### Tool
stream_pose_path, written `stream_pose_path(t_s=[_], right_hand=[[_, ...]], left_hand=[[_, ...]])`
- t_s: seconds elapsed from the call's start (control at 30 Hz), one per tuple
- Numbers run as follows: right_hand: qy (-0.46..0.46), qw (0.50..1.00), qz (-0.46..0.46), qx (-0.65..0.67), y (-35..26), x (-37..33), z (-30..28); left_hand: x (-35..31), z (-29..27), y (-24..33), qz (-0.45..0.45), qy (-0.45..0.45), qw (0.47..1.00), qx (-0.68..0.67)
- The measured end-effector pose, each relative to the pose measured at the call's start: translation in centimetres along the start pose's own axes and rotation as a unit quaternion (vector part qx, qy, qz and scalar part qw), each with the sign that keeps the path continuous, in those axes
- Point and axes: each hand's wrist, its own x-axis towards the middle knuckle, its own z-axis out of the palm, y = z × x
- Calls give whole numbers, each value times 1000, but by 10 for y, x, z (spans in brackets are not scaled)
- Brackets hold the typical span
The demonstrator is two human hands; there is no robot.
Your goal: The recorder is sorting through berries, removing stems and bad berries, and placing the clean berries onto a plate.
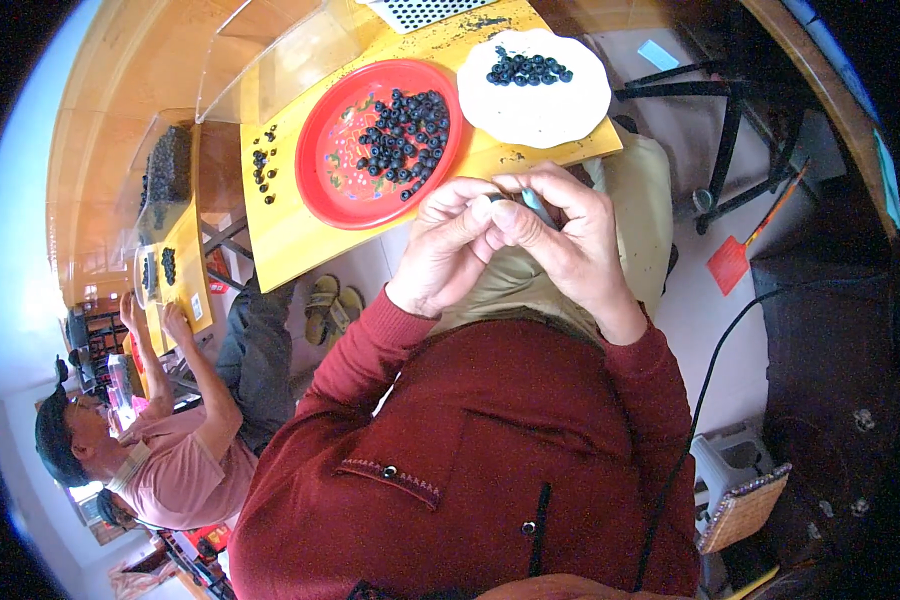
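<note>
Two hands, left and right, pinch a small dark piece beside the red plate.

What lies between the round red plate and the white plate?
In the head view, only a bare strip of the yellow table separates the round red plate from the white plate.

A single head-worn fisheye camera is looking steeply down from close above the wearer's chest, hands and lap, facing forward toward a yellow table, with edges bending near the rim.
</note>
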Motion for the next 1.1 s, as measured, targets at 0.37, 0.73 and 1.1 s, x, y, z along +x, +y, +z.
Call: stream_pose_path(t_s=[0.37,0.73,1.1], right_hand=[[-2,981,162,106,0,-4,-8],[33,987,148,55,19,-19,-18],[58,982,166,66,28,-32,-28]], left_hand=[[1,-8,4,-20,-30,999,-9],[13,-47,50,139,170,846,486],[40,-61,75,119,174,673,709]])
